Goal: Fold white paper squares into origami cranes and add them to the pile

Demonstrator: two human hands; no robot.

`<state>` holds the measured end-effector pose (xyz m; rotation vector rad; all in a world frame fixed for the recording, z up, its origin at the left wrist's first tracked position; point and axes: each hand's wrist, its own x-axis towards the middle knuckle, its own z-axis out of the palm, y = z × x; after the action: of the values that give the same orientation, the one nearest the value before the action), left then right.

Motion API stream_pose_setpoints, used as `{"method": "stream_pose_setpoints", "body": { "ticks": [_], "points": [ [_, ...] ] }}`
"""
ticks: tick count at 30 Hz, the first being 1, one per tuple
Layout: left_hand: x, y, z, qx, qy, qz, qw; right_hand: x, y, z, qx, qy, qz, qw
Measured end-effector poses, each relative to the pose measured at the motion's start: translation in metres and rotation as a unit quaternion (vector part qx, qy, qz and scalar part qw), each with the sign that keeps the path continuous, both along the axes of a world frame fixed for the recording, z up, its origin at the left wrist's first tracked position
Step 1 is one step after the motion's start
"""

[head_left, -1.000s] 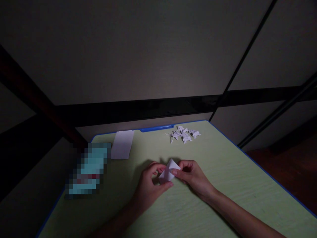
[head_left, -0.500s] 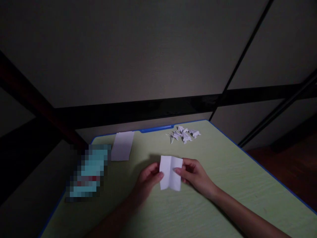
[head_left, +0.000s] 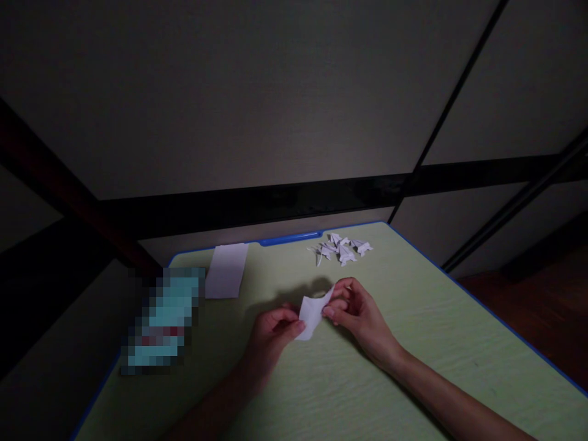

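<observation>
A small white sheet of paper (head_left: 312, 315) is held up above the table between my two hands, tilted and bent, its right part curving upward. My left hand (head_left: 277, 331) pinches its lower left edge between thumb and fingers. On the other side, my right hand (head_left: 354, 309) grips the right edge, thumb in front and fingers behind. Part of the paper's back is hidden by the fingers. Beyond my hands lie several folded white paper figures (head_left: 345, 254) in a cluster, with thin white strips beside them.
A stack of white paper (head_left: 227, 269) rests at the far left of the pale green table (head_left: 413, 343), which has a blue edge. Left of it is a blurred turquoise object (head_left: 168, 312). A blue groove (head_left: 291, 239) runs along the back edge, near a cabinet panel (head_left: 257, 104).
The paper has turned from nearly upright and facing me, with its centre crease showing, to a tilted, bent pose. My right hand has rotated and risen slightly with its edge.
</observation>
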<state>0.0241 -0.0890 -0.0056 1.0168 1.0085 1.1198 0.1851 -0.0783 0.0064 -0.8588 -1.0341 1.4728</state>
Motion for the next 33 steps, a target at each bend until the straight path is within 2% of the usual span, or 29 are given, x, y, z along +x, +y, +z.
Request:
{"method": "stream_pose_setpoints", "body": {
  "ticks": [4,10,20,28,33],
  "points": [
    [0.000,-0.002,0.004,0.019,0.008,0.005,1.000,-0.006,-0.005,-0.002,0.006,0.026,0.008,1.000],
    [0.000,-0.002,0.002,-0.012,0.001,0.022,1.000,-0.009,-0.011,-0.002,0.024,-0.006,0.071,0.997],
    [-0.001,-0.003,0.001,-0.011,-0.009,0.006,1.000,-0.013,-0.013,0.000,0.094,-0.075,0.097,0.988],
    [0.004,-0.008,0.006,0.007,0.013,-0.040,0.999,-0.018,-0.020,0.003,0.056,-0.017,0.173,0.983],
    [0.007,-0.012,0.006,0.069,0.019,-0.092,0.993,-0.017,-0.026,0.005,0.041,-0.042,0.166,0.984]
  ]
}}
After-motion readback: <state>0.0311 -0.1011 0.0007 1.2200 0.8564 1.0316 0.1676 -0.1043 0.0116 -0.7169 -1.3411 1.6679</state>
